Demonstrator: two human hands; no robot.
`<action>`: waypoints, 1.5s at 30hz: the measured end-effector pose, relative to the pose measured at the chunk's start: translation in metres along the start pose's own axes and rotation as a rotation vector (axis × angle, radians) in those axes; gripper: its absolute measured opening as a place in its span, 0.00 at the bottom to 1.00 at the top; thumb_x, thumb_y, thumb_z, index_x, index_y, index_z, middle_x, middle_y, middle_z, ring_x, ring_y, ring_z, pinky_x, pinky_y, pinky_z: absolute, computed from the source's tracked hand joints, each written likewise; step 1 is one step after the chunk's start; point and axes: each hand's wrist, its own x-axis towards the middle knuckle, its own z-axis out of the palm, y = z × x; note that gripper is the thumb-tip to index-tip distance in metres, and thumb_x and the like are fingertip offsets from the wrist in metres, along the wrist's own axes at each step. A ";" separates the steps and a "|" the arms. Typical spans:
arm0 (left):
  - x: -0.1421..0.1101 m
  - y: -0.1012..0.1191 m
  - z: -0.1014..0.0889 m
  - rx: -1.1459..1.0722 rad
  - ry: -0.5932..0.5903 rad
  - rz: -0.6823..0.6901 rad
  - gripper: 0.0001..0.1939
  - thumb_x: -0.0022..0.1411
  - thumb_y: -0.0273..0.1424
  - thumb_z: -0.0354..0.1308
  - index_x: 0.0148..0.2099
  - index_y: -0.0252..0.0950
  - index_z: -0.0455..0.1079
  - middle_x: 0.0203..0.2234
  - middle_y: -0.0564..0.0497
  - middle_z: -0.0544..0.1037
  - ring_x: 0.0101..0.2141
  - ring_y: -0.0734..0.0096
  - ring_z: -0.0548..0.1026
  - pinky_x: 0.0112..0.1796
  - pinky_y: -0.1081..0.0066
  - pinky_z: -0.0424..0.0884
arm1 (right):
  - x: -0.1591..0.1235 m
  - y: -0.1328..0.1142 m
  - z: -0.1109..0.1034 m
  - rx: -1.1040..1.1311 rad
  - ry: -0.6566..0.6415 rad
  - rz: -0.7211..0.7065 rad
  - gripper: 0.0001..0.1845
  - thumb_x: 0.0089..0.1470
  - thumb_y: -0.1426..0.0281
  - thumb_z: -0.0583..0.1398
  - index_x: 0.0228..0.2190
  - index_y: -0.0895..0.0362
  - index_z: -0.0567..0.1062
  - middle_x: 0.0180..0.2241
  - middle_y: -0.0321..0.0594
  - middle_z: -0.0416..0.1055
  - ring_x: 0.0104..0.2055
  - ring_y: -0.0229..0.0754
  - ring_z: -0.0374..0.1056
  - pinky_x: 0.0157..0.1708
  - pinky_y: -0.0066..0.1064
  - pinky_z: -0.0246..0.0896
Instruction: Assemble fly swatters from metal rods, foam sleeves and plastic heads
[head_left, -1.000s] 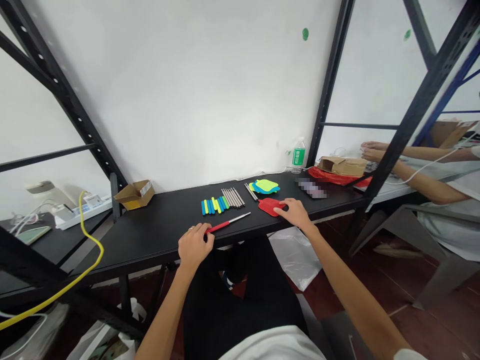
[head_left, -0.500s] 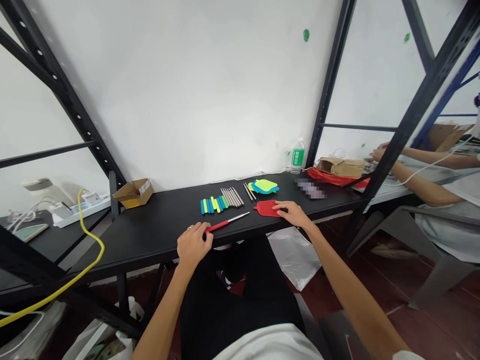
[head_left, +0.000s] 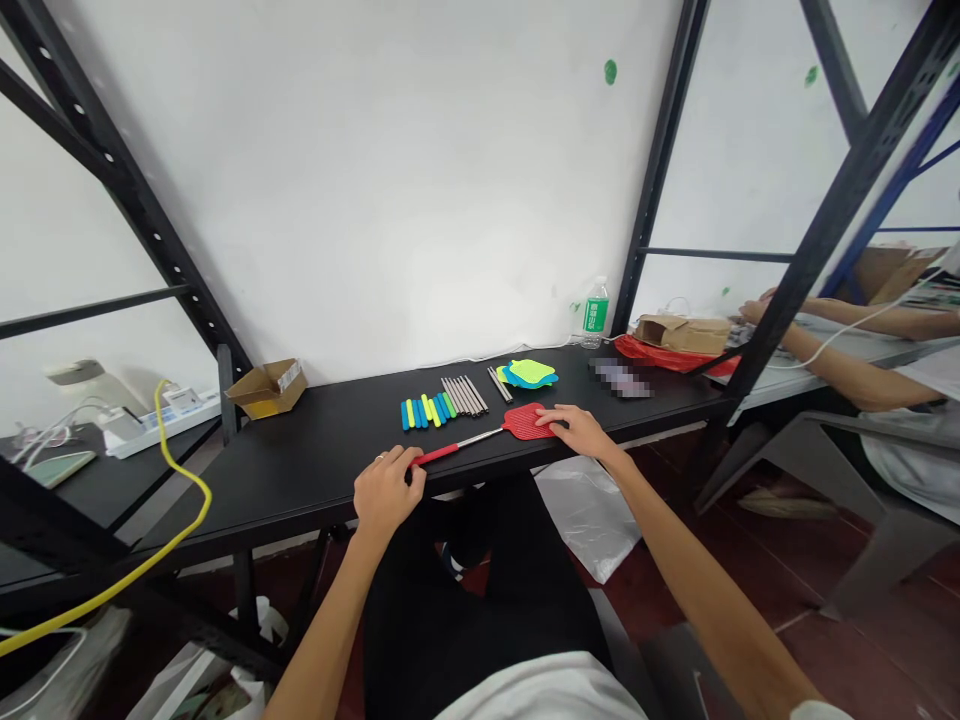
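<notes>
While holding the red handle [head_left: 439,454] in the grip of the left hand [head_left: 388,490], needed to steady the red fly-swatter head [head_left: 523,422] on the bench [head_left: 322,440] under the open right hand [head_left: 583,433], aligned with the metal rod [head_left: 480,437].

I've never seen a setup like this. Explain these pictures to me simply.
There is no machine here: the two bare hands belong to a person wearing a camera on their head. Every picture comes from it, looking forward and down.

The left hand holds a red handle with a metal rod. The right hand has its fingers on a red flyswatter head, whose neck meets the rod's tip.

Also on the black table lie coloured grips, metal rods and stacked swatter heads.
</notes>
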 end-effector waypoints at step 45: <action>0.000 -0.002 0.006 -0.005 0.044 0.000 0.12 0.64 0.29 0.50 0.42 0.42 0.75 0.33 0.53 0.79 0.36 0.66 0.75 0.33 0.68 0.60 | -0.001 -0.007 0.002 0.036 0.037 0.019 0.21 0.59 0.74 0.54 0.42 0.39 0.81 0.55 0.22 0.73 0.64 0.48 0.60 0.61 0.51 0.53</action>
